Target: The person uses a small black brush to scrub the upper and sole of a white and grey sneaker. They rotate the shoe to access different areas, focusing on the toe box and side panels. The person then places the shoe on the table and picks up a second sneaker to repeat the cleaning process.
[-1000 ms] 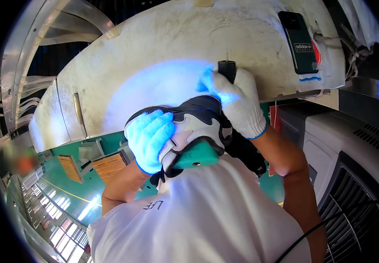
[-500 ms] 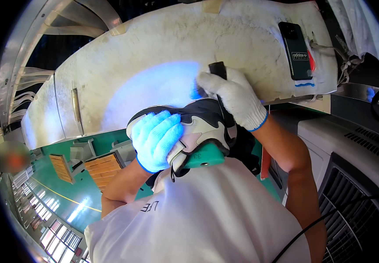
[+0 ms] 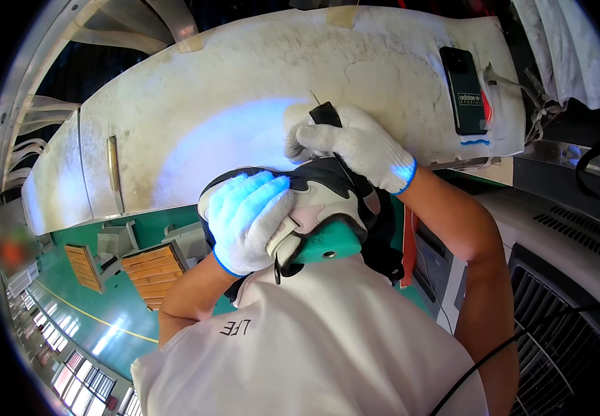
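A black, white and pale pink sneaker (image 3: 314,197), built on a green shoe last (image 3: 331,243), is held close to my body at the bench's near edge. My left hand (image 3: 248,215), in a white knit glove lit blue, wraps over the shoe's left part with its fingers closed on it. Just above the shoe, my gloved right hand (image 3: 359,145) grips a black-handled tool (image 3: 326,115). A thin pointed tip sticks up from the tool's far end. Its lower part is mostly covered by my hand, so the exact kind does not show.
The worn pale bench top (image 3: 244,76) curves across the front, with a patch of blue light. A slim brass-coloured tool (image 3: 113,170) lies at left, a dark green phone (image 3: 465,90) at right. Wooden-topped carts (image 3: 151,272) stand on the green floor; a grey vented machine (image 3: 563,236) is at right.
My right hand has shifted left and turned, and the tool's thin tip now shows. My left hand stays on the sneaker. The view has moved slightly.
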{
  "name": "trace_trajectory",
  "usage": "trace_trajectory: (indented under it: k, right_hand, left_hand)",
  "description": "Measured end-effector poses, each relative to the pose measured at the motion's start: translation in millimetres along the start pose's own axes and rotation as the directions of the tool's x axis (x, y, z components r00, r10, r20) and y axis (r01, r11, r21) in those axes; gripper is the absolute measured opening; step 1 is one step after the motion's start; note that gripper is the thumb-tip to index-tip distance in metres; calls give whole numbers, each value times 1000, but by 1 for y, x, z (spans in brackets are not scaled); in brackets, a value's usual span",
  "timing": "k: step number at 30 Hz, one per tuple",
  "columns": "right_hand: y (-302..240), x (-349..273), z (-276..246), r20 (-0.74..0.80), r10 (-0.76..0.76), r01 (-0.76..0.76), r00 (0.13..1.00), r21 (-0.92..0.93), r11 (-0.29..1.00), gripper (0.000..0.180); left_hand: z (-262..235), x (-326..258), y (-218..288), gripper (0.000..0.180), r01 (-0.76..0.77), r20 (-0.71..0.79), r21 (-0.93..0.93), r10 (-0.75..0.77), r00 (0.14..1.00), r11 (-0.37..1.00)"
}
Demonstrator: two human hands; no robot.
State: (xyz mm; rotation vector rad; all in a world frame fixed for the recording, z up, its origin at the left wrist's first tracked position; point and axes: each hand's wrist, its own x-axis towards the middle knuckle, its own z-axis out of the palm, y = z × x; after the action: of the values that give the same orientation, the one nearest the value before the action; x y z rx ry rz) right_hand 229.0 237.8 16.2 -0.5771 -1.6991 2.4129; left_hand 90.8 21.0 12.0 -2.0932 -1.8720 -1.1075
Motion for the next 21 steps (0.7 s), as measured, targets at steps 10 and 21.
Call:
trace_trajectory:
  k: [10, 21]
  right_hand:
    - [-2, 3, 5, -32, 23, -34, 999, -377, 926, 27]
    - [4, 53, 14, -211, -76, 118, 974, 196, 974, 39]
  left_hand:
    - [4, -5, 1, 43, -54, -16, -8, 54, 998, 998]
    - [1, -18, 0, 31, -234, 59, 143, 228, 972, 962]
